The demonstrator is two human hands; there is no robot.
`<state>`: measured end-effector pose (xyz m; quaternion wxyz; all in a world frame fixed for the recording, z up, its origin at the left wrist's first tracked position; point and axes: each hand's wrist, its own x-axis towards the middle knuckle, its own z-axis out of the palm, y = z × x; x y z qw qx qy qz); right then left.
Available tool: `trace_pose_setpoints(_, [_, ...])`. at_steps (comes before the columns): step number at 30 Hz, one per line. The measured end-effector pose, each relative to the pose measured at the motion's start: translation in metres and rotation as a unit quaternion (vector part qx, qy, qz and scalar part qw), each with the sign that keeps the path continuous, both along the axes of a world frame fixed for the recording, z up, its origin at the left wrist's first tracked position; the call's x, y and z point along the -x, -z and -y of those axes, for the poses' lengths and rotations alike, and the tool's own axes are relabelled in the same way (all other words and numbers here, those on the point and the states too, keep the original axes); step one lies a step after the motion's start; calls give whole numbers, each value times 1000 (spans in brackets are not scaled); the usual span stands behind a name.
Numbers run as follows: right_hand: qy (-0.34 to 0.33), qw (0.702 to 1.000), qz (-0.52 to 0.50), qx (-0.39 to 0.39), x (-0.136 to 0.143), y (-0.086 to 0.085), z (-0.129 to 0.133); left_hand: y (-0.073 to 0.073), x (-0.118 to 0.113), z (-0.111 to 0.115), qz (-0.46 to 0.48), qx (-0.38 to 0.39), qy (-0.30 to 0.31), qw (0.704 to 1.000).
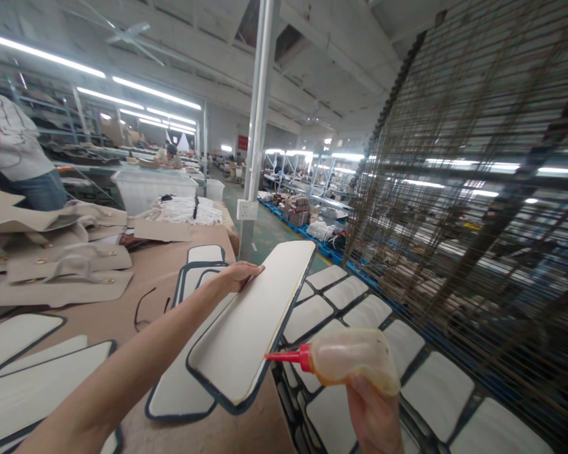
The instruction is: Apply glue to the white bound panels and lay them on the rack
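Observation:
My left hand [242,275] grips the left edge of a long cream panel [255,315] with rounded corners and a dark blue border, held tilted above the table. In my right hand [375,410] is a translucent squeeze bottle [355,356] with a red cap and narrow red nozzle. The nozzle tip is at the panel's right edge, where a thin yellowish line runs along the border. Similar dark-edged panels [177,391] lie partly hidden beneath the held one. My right fingers are mostly behind the bottle.
On the brown-covered table [142,372] lie eyeglasses [150,309], more cream panels [38,391] and beige pieces with handles [71,268]. At right, cream pieces [438,384] sit on a dark rack, beside a tall wire mesh [473,164]. A metal post [257,126] stands ahead; a person [14,145] stands left.

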<state>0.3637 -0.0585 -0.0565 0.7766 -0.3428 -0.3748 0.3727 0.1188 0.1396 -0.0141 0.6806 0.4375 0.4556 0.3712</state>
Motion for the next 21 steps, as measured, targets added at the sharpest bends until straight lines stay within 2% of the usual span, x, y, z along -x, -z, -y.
trace_pose_setpoints(6, [-27, 1000, -7, 1, 3, 13, 4, -1, 0, -4, -4, 8, -13, 1000])
trace_pose_setpoints(9, [-53, 999, -2, 5, 6, 25, 9, 1, 1, -8, -6, 5, -35, 999])
trace_pose_setpoints(11, [-65, 998, -10, 10, 6, 27, 10, 2, 1, -10, -9, -2, -55, 998])
trace_pose_setpoints(13, [-37, 999, -38, 13, 3, 19, 5, 6, -3, -9, -14, -14, -73, 997])
trace_pose_setpoints(18, [87, 994, -61, -29, -14, -25, -38, 19, -33, 8, -26, -50, -75, 996])
trace_pose_setpoints(21, [141, 988, -27, -60, -27, -32, -63, 22, -53, 21, -25, -65, -50, 996])
